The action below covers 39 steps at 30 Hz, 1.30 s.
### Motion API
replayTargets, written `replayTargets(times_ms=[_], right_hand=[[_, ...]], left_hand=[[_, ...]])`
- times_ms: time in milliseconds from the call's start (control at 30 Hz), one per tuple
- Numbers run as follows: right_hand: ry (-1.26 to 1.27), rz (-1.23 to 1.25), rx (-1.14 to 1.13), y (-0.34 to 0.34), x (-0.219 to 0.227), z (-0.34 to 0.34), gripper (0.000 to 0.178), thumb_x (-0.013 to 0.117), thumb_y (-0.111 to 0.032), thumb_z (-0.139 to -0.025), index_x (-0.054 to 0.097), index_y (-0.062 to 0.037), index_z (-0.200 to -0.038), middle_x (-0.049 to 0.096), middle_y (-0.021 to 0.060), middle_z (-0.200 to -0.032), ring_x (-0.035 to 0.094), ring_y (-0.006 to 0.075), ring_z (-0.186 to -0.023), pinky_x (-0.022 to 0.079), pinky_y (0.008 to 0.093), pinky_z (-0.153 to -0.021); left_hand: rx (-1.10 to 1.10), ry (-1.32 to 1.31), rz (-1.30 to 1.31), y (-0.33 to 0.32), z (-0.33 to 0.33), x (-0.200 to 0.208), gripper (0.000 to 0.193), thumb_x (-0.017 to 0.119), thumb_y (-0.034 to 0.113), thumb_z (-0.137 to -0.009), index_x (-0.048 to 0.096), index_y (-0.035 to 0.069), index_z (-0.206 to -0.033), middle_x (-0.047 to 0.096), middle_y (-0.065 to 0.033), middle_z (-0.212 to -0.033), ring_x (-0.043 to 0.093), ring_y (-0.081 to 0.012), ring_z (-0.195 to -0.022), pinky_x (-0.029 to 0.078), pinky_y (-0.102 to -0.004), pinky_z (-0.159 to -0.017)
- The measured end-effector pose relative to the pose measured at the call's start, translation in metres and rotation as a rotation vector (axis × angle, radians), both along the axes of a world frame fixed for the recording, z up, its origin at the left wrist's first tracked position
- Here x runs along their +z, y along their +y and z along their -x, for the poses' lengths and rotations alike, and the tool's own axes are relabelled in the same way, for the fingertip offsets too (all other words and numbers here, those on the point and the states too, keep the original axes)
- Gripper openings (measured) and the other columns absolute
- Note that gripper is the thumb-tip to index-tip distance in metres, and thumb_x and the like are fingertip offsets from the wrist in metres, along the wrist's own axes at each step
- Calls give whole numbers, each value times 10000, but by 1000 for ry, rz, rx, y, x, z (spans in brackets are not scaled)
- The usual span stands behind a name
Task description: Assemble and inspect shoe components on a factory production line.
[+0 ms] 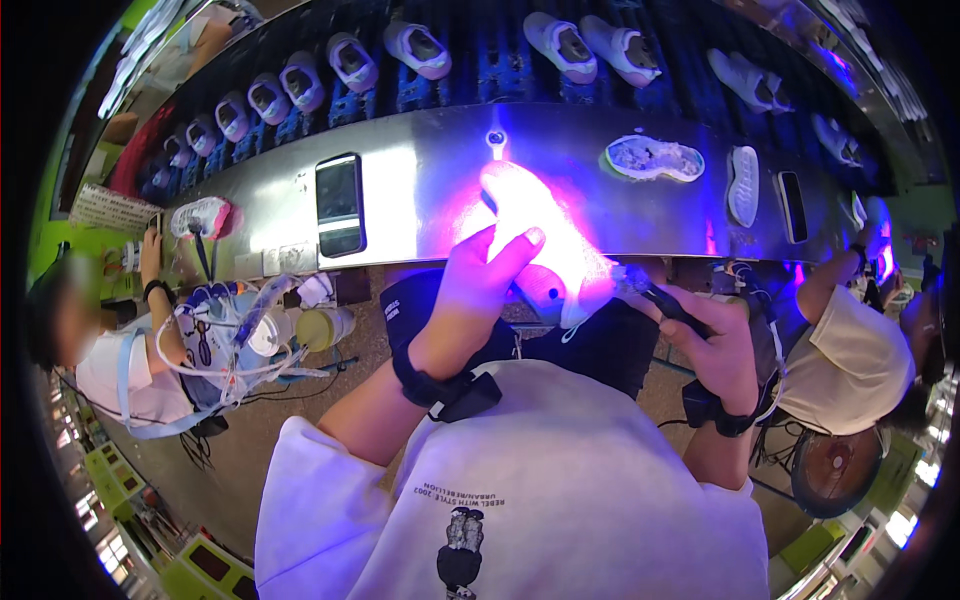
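Under a small lamp (496, 140), a shoe upper on a last (548, 225) glows white and violet, tilted over the bench edge with its toe pointing away. My left hand (465, 300) is closed around its left side, thumb on top. At the near end, the last's pinkish heel part (540, 290) shows, with a dark hole in it. My right hand (718, 345) grips a slim dark-handled tool (678, 308). Its tip meets the heel end of the upper; glare and blur hide what kind of tip it is.
A metal bench (420, 200) carries a phone (341, 205), a shoe sole (655, 158), a white sole (743, 186) and another phone (792, 207). Behind runs a rack (480, 80) with several shoes. Co-workers sit on both sides; a lidded jar (322, 328) stands at left.
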State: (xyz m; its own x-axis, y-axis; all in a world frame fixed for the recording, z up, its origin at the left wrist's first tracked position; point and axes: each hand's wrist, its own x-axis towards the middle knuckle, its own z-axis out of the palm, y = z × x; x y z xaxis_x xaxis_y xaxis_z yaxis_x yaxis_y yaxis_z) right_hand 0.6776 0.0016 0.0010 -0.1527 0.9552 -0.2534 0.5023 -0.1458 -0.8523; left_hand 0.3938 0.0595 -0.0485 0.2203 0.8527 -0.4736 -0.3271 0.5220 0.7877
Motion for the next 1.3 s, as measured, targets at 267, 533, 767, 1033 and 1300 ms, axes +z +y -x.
replayTargets(times_ms=[267, 533, 767, 1033, 1300], right_hand=[[-85, -163, 74, 19, 16, 11, 423, 754, 0, -811, 704, -48, -1228, 697, 115, -831, 634, 181, -712, 491, 295, -701], [-256, -161, 200, 44, 35, 21, 443, 724, -32, -817, 690, -43, -1258, 724, 131, -916, 669, 184, -783, 511, 299, -753], [-74, -204, 191, 49, -7, 38, 418, 734, 0, -830, 682, 14, -1244, 751, 116, -1023, 695, 155, -901, 526, 288, -833], [-68, -158, 104, 19, -40, 53, 393, 754, -37, -853, 696, -11, -1241, 756, 120, -1041, 710, 172, -936, 533, 300, -861], [99, -33, 38, 36, -27, 76, 392, 610, -15, -967, 604, 29, -1356, 748, 106, -1043, 694, 148, -944, 536, 294, -879]], left_hand=[[-19, -364, 299, -9, 3, -14, 384, 534, 424, -1048, 606, 75, -1190, 679, -8, -951, 631, -94, -689, 503, -221, -582], [4, -508, 494, -18, 10, 1, 517, 508, 489, -1041, 532, 49, -1312, 628, -153, -1235, 711, -279, -953, 631, -363, -819], [32, -1006, 840, -28, 31, -24, 555, 433, 520, -1057, 561, 5, -1221, 662, -196, -1119, 713, -351, -948, 659, -371, -798], [-132, -1308, 783, -28, 53, -33, 598, 438, 530, -1053, 554, -15, -1269, 664, -200, -1124, 710, -319, -983, 651, -385, -806], [14, -245, 3, -12, 57, -7, 530, 658, 206, -980, 479, 10, -1439, 639, -76, -1264, 637, -189, -1152, 506, -351, -1008]])
